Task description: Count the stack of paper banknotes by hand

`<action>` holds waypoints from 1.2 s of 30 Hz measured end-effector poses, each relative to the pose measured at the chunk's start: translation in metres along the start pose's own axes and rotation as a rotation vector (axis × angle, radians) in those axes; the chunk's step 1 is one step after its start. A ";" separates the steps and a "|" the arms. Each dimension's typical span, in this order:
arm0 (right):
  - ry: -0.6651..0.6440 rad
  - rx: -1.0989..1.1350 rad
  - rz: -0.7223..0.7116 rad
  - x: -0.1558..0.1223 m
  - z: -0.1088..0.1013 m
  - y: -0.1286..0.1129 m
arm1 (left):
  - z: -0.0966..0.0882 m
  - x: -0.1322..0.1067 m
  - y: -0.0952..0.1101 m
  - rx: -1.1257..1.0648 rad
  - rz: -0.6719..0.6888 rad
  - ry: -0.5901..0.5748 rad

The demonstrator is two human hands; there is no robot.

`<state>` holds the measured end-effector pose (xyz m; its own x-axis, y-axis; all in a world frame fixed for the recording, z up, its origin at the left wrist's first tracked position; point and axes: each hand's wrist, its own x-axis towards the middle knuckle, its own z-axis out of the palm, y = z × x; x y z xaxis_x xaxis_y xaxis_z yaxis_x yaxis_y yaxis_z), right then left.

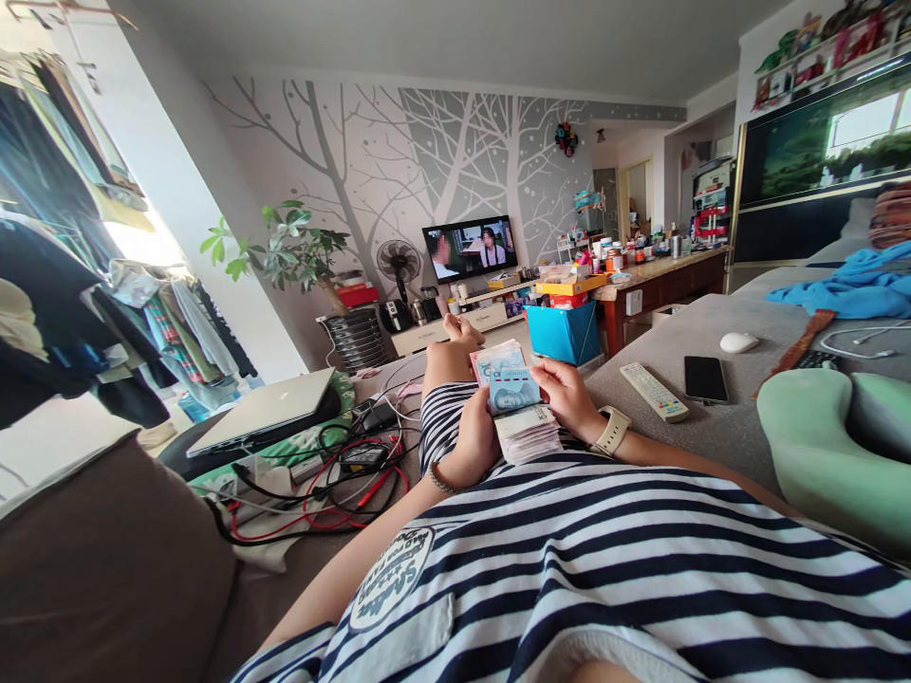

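Observation:
My left hand [475,438] is closed around a bundle of banknotes [528,438] held over my lap. At the front of the bundle the notes look folded, with many edges layered. A blue banknote [513,389] stands up above them, and a pinkish note shows behind it. My right hand [566,394] pinches the right edge of the blue note between thumb and fingers. A bracelet circles my left wrist, and a pale watch [612,432] is on the right one. The striped shirt lies just below the notes.
On the sofa to the right lie a remote control [653,391], a phone [706,379], a white mouse [738,341] and a green neck pillow [818,436]. To the left are a laptop [263,410] and tangled cables [348,484]. A blue box [562,332] stands ahead.

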<state>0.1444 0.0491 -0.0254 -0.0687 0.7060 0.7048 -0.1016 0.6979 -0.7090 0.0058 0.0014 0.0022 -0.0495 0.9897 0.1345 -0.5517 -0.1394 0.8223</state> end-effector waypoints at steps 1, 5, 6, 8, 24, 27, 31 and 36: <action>-0.001 -0.001 0.001 0.000 0.000 0.000 | 0.000 0.000 0.000 -0.001 0.004 -0.002; -0.002 -0.005 0.001 0.000 0.000 -0.001 | -0.002 0.002 -0.001 0.006 0.024 -0.011; -0.003 -0.005 0.001 0.000 0.000 -0.001 | -0.002 0.002 -0.001 0.007 0.026 -0.013; -0.005 -0.006 0.000 0.000 0.000 0.000 | -0.002 0.001 -0.001 0.006 0.027 -0.011; 0.000 -0.006 -0.014 0.000 0.000 0.000 | -0.002 0.001 -0.001 0.005 0.027 -0.001; -0.002 -0.007 -0.018 0.000 -0.001 -0.002 | -0.002 0.001 -0.001 0.002 0.007 0.002; -0.006 -0.008 -0.022 0.000 -0.001 -0.002 | 0.000 0.001 0.000 0.000 -0.007 0.004; 0.003 0.016 -0.013 0.000 0.000 -0.001 | -0.001 0.001 0.000 0.011 0.025 0.010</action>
<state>0.1442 0.0483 -0.0245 -0.0648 0.6973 0.7138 -0.1188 0.7048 -0.6994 0.0053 0.0022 0.0015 -0.0715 0.9861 0.1500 -0.5409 -0.1647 0.8248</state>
